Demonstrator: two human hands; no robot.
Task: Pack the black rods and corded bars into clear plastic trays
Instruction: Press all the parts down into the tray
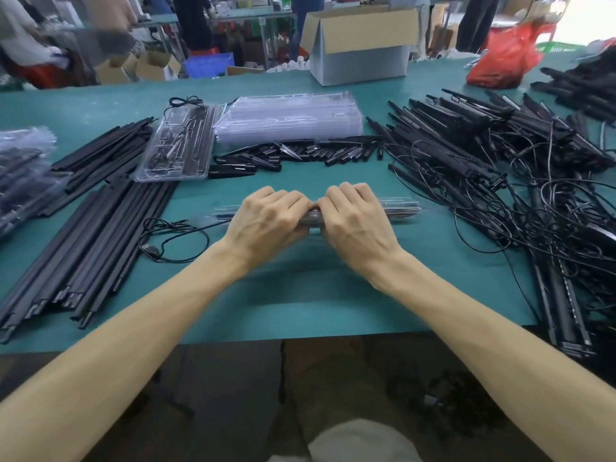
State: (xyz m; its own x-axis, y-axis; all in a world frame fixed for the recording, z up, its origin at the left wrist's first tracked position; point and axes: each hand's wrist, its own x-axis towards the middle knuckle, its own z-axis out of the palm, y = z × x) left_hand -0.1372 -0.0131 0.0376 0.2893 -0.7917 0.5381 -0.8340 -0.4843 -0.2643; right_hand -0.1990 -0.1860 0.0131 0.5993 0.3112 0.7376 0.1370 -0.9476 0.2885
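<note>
Fingers [286, 198] of left hand [266, 218] and right hand [356, 216] curled side by side round the middle of a clear tray [400, 208], midway along the table [316, 295], nearer its front edge. Cord [173, 228] trailing from the tray's left end. Loose rods [100, 235] by the left edge, empty trays [286, 118] stacked toward the far edge, corded bars [500, 155] heaped at the right edge.

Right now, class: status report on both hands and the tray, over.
Left hand, right hand both gripping the long clear plastic tray at mid-length. Thin black cord trails off its left end.
</note>
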